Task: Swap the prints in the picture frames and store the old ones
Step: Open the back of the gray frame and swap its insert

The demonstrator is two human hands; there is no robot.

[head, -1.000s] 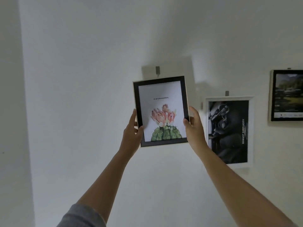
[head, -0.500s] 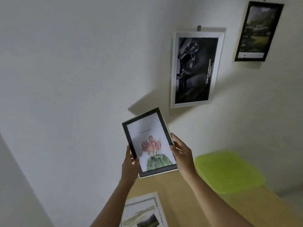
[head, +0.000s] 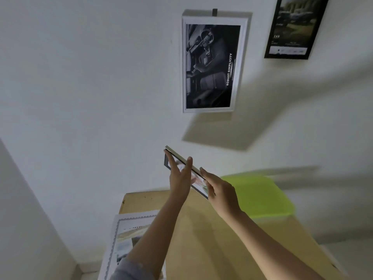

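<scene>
I hold a small black picture frame [head: 182, 159] with a cactus-flower print between both hands, above the far end of the wooden table [head: 201, 235]. The frame is tipped nearly edge-on, its face turned left and down. My left hand [head: 179, 178] lies against the frame's front with straight fingers. My right hand [head: 220, 190] grips the frame's lower right edge. A white frame [head: 245, 61] with a dark print and a black frame [head: 270, 37] with a landscape print hang on the wall. A loose landscape print [head: 125, 239] lies on the table's left side.
A lime-green plastic lid or bin [head: 262, 197] sits at the table's far right against the white wall [head: 90, 77]. A bare hook is out of view above.
The cactus frame came off the wall hook and moved down toward the table. It has now turned from facing me to nearly edge-on. My view dropped to the table.
</scene>
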